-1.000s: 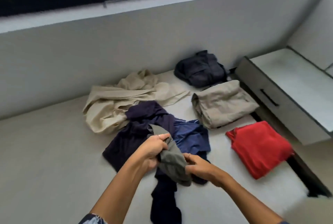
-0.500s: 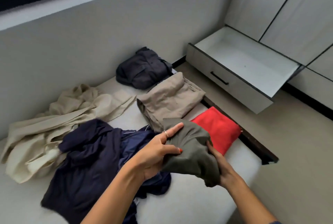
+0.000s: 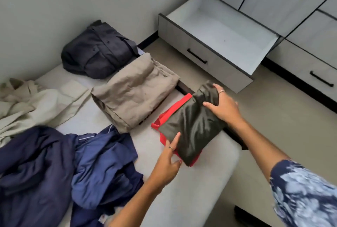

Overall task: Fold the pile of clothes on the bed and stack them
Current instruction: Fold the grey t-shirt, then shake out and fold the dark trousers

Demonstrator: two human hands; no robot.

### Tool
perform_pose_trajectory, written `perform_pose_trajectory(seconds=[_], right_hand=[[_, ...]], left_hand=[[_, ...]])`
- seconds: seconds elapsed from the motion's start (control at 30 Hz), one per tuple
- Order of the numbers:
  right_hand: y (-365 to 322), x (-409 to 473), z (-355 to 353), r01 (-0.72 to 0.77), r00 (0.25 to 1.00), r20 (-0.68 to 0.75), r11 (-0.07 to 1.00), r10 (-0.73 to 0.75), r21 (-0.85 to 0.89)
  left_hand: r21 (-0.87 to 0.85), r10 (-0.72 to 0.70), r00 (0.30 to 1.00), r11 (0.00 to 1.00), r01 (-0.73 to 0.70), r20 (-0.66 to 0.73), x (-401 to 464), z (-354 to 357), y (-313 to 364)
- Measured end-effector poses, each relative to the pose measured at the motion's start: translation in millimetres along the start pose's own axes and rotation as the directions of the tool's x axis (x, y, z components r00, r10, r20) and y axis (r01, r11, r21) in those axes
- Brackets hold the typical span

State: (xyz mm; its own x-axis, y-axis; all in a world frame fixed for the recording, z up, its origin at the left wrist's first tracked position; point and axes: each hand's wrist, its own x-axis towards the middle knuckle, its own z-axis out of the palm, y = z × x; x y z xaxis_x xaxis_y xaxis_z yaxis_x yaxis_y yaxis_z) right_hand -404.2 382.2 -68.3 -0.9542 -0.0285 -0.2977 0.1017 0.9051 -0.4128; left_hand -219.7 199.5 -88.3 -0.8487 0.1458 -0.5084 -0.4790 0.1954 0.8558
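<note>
My right hand [image 3: 223, 107] lies spread on the far end of a folded olive-green garment [image 3: 193, 124], fingers straight, pressing it down. My left hand [image 3: 168, 161] touches the garment's near corner with straight fingers, thumb out to the side, steadying the edge without gripping it. The olive garment sits on top of a folded red garment [image 3: 164, 117], whose edges show along the left and the near side. This small stack of two lies by the right edge of the bed [image 3: 191, 199].

Just beyond it, along the same edge, lies a folded tan garment [image 3: 135, 93], and past that, at the far corner by the wall, a folded dark grey shirt [image 3: 98, 51]. So four pieces look folded, though they lie in three separate spots and not in one stack.

Toward the left side of the bed the unfolded clothes lie loose: a crumpled navy garment [image 3: 31, 168], a blue one [image 3: 104, 163] beside it and partly over it, and a cream garment [image 3: 38, 102] spread out nearer the wall. I judge the task to be a little past halfway, with these three left to fold and the piles left to gather.

Beyond the bed, an open drawer [image 3: 206, 51] stands out from a grey cabinet.
</note>
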Motion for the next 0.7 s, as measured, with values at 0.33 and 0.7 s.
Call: perform_pose_trajectory(seconds=[0.33, 0.7], right_hand=[[-9.3, -41.1, 110.1, 0.027, 0.924, 0.358, 0.909, 0.136, -0.416], [-78.7, -82.1, 154.3, 0.272, 0.944, 0.285, 0.876, -0.164, -0.397]], left_hand=[[0.125, -0.242, 0.969, 0.961, 0.247, -0.049, 3.7, -50.8, -51.8], [0.044, -0.368, 0.89, 0.919, 0.393, -0.27, -64.5, -100.3, -84.0]])
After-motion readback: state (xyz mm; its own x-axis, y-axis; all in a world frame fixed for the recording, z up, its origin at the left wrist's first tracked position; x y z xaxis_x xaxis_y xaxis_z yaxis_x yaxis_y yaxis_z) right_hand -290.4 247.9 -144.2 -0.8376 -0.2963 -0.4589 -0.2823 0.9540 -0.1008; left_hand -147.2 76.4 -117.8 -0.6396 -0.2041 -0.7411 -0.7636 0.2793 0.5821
